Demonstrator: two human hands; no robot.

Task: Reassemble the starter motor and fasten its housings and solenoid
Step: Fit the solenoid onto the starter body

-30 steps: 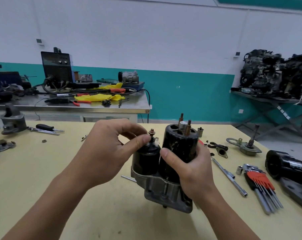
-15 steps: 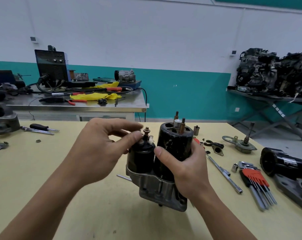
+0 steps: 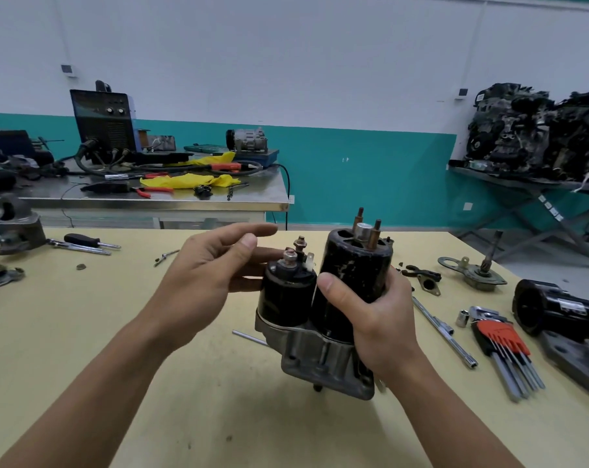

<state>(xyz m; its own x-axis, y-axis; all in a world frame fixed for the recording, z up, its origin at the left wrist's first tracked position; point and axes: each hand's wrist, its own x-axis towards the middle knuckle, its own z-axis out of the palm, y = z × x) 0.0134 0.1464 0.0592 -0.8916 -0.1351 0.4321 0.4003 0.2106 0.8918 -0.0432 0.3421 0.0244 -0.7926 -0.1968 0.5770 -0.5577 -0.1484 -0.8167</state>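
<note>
The starter motor (image 3: 350, 275) stands upright above the yellow table (image 3: 83, 332), black barrel on a grey cast housing (image 3: 320, 363). My right hand (image 3: 370, 309) grips the barrel, thumb across its front. The black solenoid (image 3: 286, 295) sits beside the barrel on the left, with two threaded studs and a flat terminal on top. My left hand (image 3: 205, 278) is just left of the solenoid, fingers loosely extended behind it, holding nothing. Two copper through-bolts (image 3: 374, 231) and a silver shaft end stick out of the barrel's top.
A long socket driver (image 3: 445, 336), a small socket (image 3: 461, 318) and a red hex key set (image 3: 502, 342) lie to the right. A second starter (image 3: 556, 309) and an end plate with shaft (image 3: 482, 271) sit far right. Screwdrivers (image 3: 83, 243) and cast parts lie left.
My left hand has let go of the stud on top of the solenoid and drawn back to the left, fingers spread. The right hand still holds the motor.
</note>
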